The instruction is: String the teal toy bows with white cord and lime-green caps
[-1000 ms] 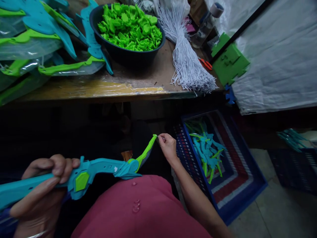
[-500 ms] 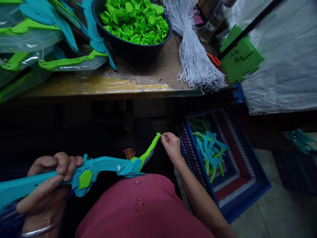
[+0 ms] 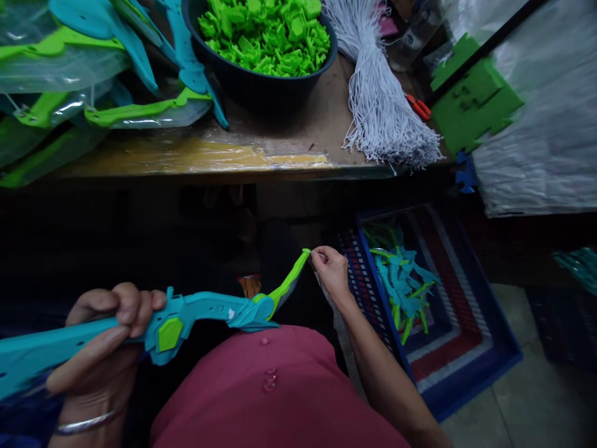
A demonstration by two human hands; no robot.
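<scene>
- My left hand (image 3: 109, 317) is gripping the turquoise-and-lime plastic bow (image 3: 205, 305) around its turquoise shaft, fingers wrapping over the far side and the thumb pressing along the near one.
- The bow is lying crosswise in front of me, its long axis running left to right from this hand, its left end passing out of view.
- Beyond the bow's left half, bagged pieces (image 3: 149, 110) in matching colours are piling up in glossy clear film on the table (image 3: 186, 155).
- Beyond its middle, a round, smooth dark basin (image 3: 261, 90) is holding jagged lime plastic parts (image 3: 275, 37).
- At its right end, the lime limb (image 3: 289, 280) is slanting away from me; my right hand (image 3: 332, 270), nearer this tip, is pinching what looks like a thin white cord (image 3: 319, 253) just beside it.
- Beyond and right of that tip, a bundle of white cords (image 3: 380, 102) is fanning out, limp and stringy.
- Right of the bow, a blue perforated crate (image 3: 459, 305) is holding tangled turquoise and lime pieces (image 3: 405, 283).
</scene>
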